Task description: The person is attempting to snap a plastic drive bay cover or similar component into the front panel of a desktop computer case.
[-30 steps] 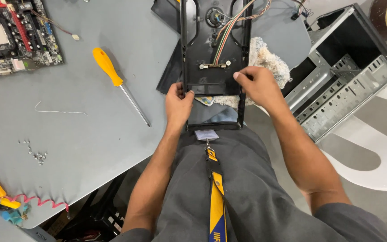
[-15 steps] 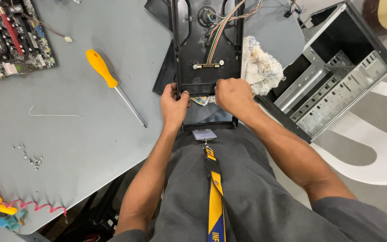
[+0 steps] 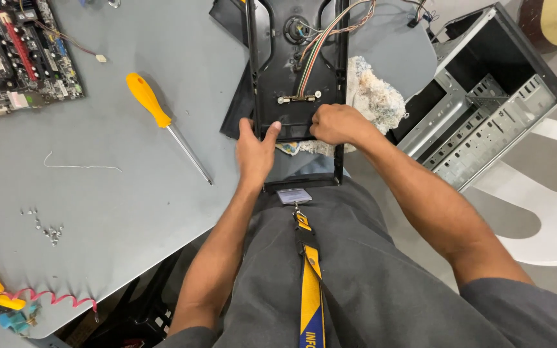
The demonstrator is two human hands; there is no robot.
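Centrally, the left hand (image 3: 254, 149) and right hand (image 3: 335, 124), each grip closed on the black plastic computer front panel (image 3: 296, 77), steady its near edge on the grey surface (image 3: 130, 212) edge, wiring side up.

Two hands are seen: the left hand (image 3: 254, 149) and the right hand (image 3: 336, 124), both laid on one black panel (image 3: 294, 64). One bundle of wires (image 3: 320, 45) is counted on that panel. One screwdriver (image 3: 162, 122) with a yellow handle is counted on the one grey table (image 3: 98, 212). One circuit board (image 3: 14, 58) is seen at the far left. One open metal case (image 3: 485, 109) is found on the right. One rag (image 3: 372, 100), one lanyard (image 3: 307, 270) and one small cluster of screws (image 3: 46, 229), too small to be counted singly, are noted.
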